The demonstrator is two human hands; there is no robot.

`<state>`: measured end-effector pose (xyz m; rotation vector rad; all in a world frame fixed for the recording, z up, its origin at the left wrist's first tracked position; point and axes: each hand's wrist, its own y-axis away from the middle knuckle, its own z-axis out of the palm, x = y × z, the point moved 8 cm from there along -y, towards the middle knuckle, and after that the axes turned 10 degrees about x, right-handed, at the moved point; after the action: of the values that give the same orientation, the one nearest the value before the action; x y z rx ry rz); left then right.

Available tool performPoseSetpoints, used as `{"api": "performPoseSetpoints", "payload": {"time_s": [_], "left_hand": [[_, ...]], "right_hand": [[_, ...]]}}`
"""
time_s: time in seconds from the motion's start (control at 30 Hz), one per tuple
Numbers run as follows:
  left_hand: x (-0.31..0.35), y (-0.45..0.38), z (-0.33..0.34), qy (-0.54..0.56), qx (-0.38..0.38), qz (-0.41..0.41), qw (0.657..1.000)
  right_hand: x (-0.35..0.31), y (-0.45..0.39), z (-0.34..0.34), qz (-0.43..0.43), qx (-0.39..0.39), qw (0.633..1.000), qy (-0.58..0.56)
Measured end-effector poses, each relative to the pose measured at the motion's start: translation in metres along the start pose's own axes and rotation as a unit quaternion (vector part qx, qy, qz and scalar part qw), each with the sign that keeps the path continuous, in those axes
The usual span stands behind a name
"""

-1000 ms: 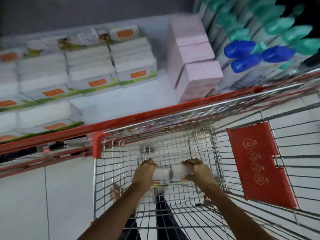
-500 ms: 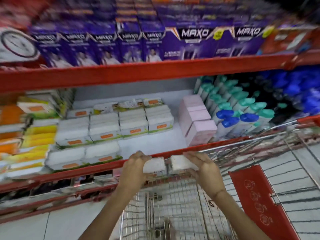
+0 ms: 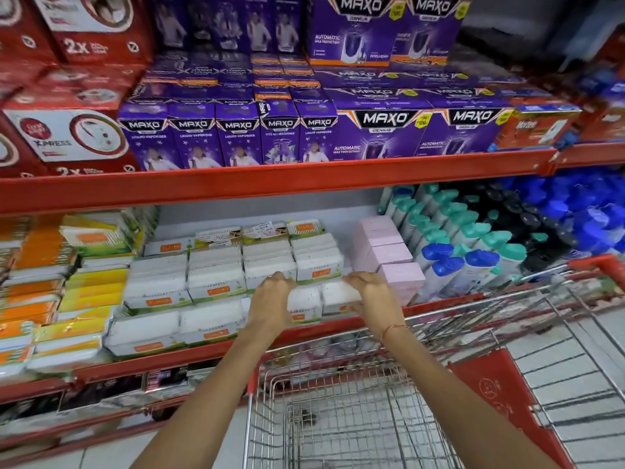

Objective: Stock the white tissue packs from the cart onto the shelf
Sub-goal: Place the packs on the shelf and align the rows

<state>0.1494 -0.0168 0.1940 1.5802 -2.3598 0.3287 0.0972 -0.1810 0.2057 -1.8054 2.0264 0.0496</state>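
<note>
Fingers [image 3: 280, 277] of the left hand [image 3: 270, 299] and the right hand [image 3: 372, 296] are curling over two white rectangular tissue packs [image 3: 321, 296], clamping them side by side from opposite ends at the front edge of the red metal shelf [image 3: 135, 363]. Both arms are reaching forward over the wire shopping cart [image 3: 338, 418]. Stacked white tissue packs with orange labels [image 3: 216, 282] are sitting just behind, pale pink boxes [image 3: 392, 255] just right.

A shop: stocked red shelves [image 3: 270, 184] and a wire cart [image 3: 338, 418].
</note>
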Motion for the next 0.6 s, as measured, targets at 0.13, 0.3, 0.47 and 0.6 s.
{"api": "performPoseSetpoints", "payload": {"time_s": [0.13,0.3,0.47,0.6], "left_hand": [[-0.007,-0.003,0.011,-0.025,-0.022,0.001,0.999],[-0.011,-0.002,0.017,-0.021,-0.037,0.004,0.999],[-0.033,0.024,-0.008,0.091,0.029,-0.019,0.995],[-0.097,0.075,-0.053,0.188,0.179,-0.133,0.957]], "right_hand": [[0.004,-0.004,0.019,0.005,-0.051,0.998,0.024],[0.004,-0.005,0.028,0.02,-0.083,0.996,0.033],[-0.011,0.0,0.027,0.05,-0.075,0.996,0.016],[-0.06,0.023,0.027,0.184,0.032,0.971,-0.153]]}}
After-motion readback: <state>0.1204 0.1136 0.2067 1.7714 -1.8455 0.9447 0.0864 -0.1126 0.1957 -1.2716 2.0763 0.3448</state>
